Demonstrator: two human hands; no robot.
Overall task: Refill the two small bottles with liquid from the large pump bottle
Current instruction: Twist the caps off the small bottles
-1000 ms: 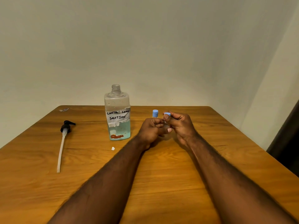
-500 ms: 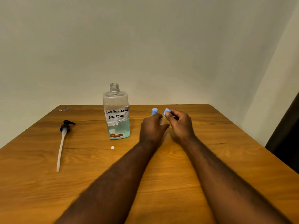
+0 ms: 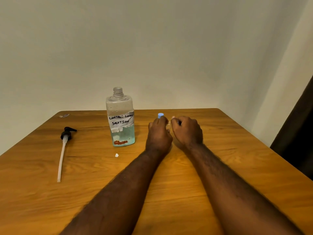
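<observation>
1. Your large bottle [image 3: 121,116] stands upright on the wooden surface [image 3: 169,192], to the left of your hands. Its neck is open, blue-green liquid fills the lower part, and the taped label's lower line reads "SOLUTION"
2. The pump [image 3: 65,146] lies flat on the surface, well apart to the left of the large bottle, with its black head away from you and its tube pointing toward you
3. Your left hand [image 3: 159,135] is knuckles-up with the fingers curled in. A sliver of a small clear bottle [image 3: 168,124] shows between your two hands, and the fingers appear to grip it; most of it is hidden
4. A blue cap [image 3: 160,115] shows just above your left knuckles. What it sits on is hidden by the hand, and contact with the fingers cannot be told
5. Your right hand [image 3: 188,131] is just beside the left, fingers curled and pinching a loose cap [image 3: 179,122], of which only a trace of blue shows
6. A white scrap [image 3: 116,155] lies near the front of the large bottle, and a pale scrap [image 3: 64,115] lies at the far left corner
</observation>
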